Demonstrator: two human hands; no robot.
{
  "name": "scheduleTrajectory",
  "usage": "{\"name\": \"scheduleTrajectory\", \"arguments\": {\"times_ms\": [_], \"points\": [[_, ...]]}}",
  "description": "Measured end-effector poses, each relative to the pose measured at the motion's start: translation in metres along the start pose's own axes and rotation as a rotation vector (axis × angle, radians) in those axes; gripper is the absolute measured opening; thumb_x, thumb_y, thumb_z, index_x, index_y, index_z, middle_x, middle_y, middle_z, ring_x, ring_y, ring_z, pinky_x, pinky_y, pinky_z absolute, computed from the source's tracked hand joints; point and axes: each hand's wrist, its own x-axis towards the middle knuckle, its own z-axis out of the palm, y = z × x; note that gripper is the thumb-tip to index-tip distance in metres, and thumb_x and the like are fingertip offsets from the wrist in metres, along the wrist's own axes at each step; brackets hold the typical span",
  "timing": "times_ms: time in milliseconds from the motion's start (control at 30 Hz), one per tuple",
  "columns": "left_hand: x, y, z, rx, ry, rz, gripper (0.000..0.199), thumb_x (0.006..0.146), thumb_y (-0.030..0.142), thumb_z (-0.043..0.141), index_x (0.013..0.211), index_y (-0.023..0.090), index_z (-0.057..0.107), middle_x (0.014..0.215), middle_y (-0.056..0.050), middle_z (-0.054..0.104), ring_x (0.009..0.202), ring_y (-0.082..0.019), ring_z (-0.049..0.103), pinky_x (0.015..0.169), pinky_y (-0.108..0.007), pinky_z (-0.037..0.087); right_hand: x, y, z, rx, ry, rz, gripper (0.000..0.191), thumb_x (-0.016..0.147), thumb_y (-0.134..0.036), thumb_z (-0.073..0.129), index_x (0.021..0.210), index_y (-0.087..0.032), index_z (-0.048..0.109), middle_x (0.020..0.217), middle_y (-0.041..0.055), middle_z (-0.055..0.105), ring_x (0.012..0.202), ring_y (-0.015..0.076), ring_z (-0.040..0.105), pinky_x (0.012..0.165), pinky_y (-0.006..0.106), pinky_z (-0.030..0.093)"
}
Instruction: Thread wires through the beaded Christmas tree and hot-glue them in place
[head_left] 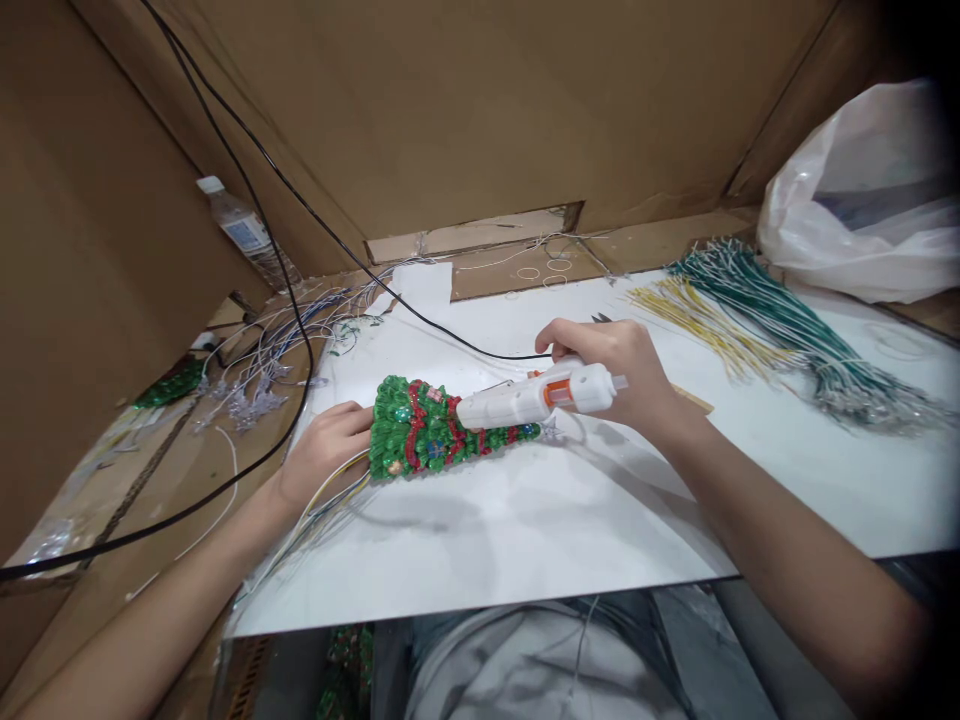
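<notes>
My right hand (pixel 611 375) grips a glue gun (pixel 536 395) over the green Christmas tree (pixel 424 430), left fingers (pixel 341 425) curled round it (wires (pixel 319 515) already trail out).

Xmas tree (pixel 416 430): green, red trim

A thin black cable (pixel 420 318) is crossing the white board (pixel 600 530) beyond the left hand (pixel 324 455), a white plastic glue gun (pixel 525 398) in the right hand (pixel 611 370) is blocking the way across, and bare board is leaving room nearer the body.

The left hand (pixel 322 455) steadies a green resin Christmas-tree figure (pixel 420 430) while the right hand (pixel 615 370) holds a white-and-orange plastic glue gun (pixel 532 395) against it.
</notes>
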Motion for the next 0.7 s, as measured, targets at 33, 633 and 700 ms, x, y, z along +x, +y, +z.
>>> {"name": "scheduleTrajectory", "arguments": {"times_ms": [33,633,700], "points": [[-0.0003,-0.0003,0.0001,0.0,-0.003,0.0,0.018,0.083,0.009,0.046,0.071,0.02,0.052,0.072,-0.006,0.059,0.066,-0.019,0.046,0.062,-0.031,0.04,0.0001,-0.0002,-0.0001,0.003,-0.003,-0.002,0.025,0.062,-0.033,0.054,0.082,-0.019,0.059,0.064,-0.0003,0.063,0.051,0.0126,0.052,0.052,0.024,0.029],[-0.0011,-0.0012,0.001,0.006,0.013,0.014,0.019,0.087,0.011,0.043,0.073,0.019,0.053,0.074,-0.006,0.059,0.068,-0.018,0.046,0.063,-0.031,0.04,0.0014,-0.0044,-0.0002,0.002,0.015,-0.031,0.02,0.063,-0.027,0.051,0.079,-0.018,0.059,0.061,-0.0002,0.063,0.05,0.0126,0.054,0.051,0.024,0.028],[-0.0013,-0.001,0.001,0.011,0.009,0.008,0.022,0.089,0.013,0.04,0.072,0.019,0.053,0.073,-0.006,0.059,0.068,-0.018,0.045,0.063,-0.03,0.04,0.0014,-0.0042,0.0,-0.003,0.013,-0.029,0.02,0.063,-0.027,0.05,0.078,-0.018,0.059,0.06,-0.0006,0.063,0.05,0.0124,0.053,0.051,0.024,0.028]]}}
